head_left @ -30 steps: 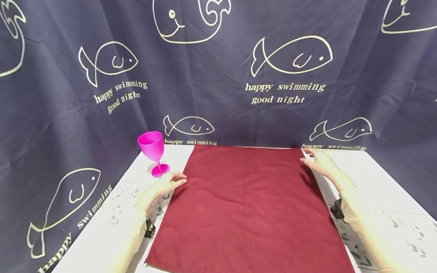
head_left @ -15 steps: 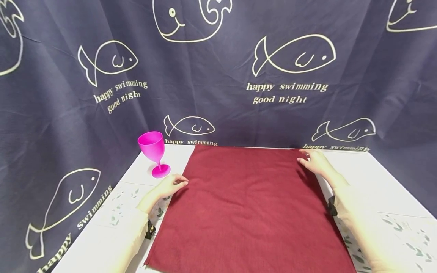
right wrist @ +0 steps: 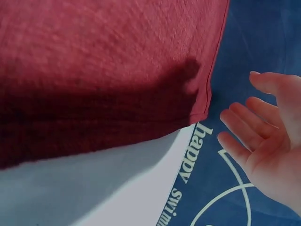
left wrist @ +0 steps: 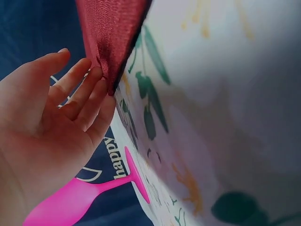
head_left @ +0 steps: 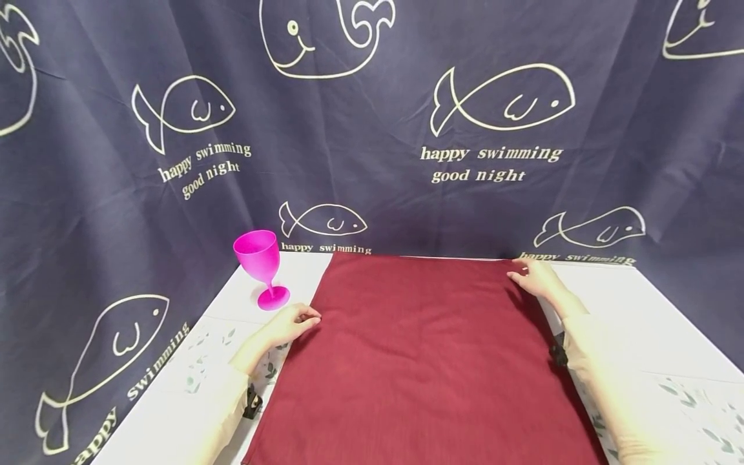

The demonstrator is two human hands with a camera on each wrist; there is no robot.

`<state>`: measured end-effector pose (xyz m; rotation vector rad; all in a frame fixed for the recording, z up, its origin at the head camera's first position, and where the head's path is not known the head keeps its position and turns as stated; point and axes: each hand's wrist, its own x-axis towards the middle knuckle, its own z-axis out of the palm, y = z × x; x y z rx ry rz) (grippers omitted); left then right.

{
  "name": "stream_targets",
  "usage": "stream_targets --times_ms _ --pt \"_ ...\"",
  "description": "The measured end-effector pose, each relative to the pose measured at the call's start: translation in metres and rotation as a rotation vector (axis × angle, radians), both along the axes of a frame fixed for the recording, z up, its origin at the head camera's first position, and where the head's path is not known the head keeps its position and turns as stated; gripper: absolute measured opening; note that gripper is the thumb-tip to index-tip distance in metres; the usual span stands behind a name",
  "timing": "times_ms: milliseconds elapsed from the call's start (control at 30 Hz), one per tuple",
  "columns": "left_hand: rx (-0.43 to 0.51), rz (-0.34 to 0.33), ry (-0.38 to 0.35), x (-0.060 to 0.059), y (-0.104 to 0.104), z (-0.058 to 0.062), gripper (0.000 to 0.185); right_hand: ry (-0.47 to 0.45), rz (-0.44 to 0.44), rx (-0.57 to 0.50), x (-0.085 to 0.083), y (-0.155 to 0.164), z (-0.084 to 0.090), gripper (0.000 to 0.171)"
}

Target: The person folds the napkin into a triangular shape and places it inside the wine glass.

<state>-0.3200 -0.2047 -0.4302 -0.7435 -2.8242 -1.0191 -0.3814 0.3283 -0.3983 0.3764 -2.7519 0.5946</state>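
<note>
Far left: dark blue curtain [head_left: 81,239], pale fish outlines, "happy swimming" lettering. It runs along the back and over to the right side, a whale outline top centre, "good night" under two of the fish.

Next, the white desk [head_left: 651,329], green leaf print on part of it; the left wrist view adds orange-yellow marks. Magenta goblet [head_left: 256,258] stands on its foot near the far left corner, clear of the cloth.

Left hand [head_left: 289,323] is in front of the goblet, at the cloth's left edge. Fingers loosely bent, thumb apart, pinching nothing; fingertips at the hem, can't tell if they touch.

Middle: dark red cloth [head_left: 424,352] lies spread over the desk, a few shallow wrinkles, far edge close to the back curtain, near part running out of frame.

Right hand [head_left: 540,281] is just beside the far right corner of the cloth. Fingers relaxed, slightly bent, thumb apart, holding nothing; right wrist view shows a gap to the corner. Hand shadow falls on the cloth.

Right of that, more white desk and leaf print.
</note>
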Motion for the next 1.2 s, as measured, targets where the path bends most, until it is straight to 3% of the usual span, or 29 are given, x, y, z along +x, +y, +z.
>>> stream_targets --times_ms 233,533,800,1033,1200 --pt "0.002 0.007 0.002 0.001 -0.001 0.000 0.018 -0.063 -0.022 -0.018 -0.007 0.010 -0.003 0.040" --pt "0.005 0.013 -0.005 0.002 0.000 0.001 0.017 -0.045 -0.009 0.022 -0.016 0.013 -0.005 0.039" --pt "-0.006 0.013 0.002 0.002 0.000 -0.002 0.017 -0.090 -0.049 0.026 -0.023 0.014 -0.013 0.039" --pt "0.029 0.010 -0.010 0.002 0.001 0.001 0.017 -0.036 -0.003 0.073 -0.029 0.015 -0.024 0.023" --pt "0.023 0.015 -0.020 0.000 -0.001 -0.001 0.019 -0.026 -0.021 0.057 -0.031 0.012 -0.025 0.018"
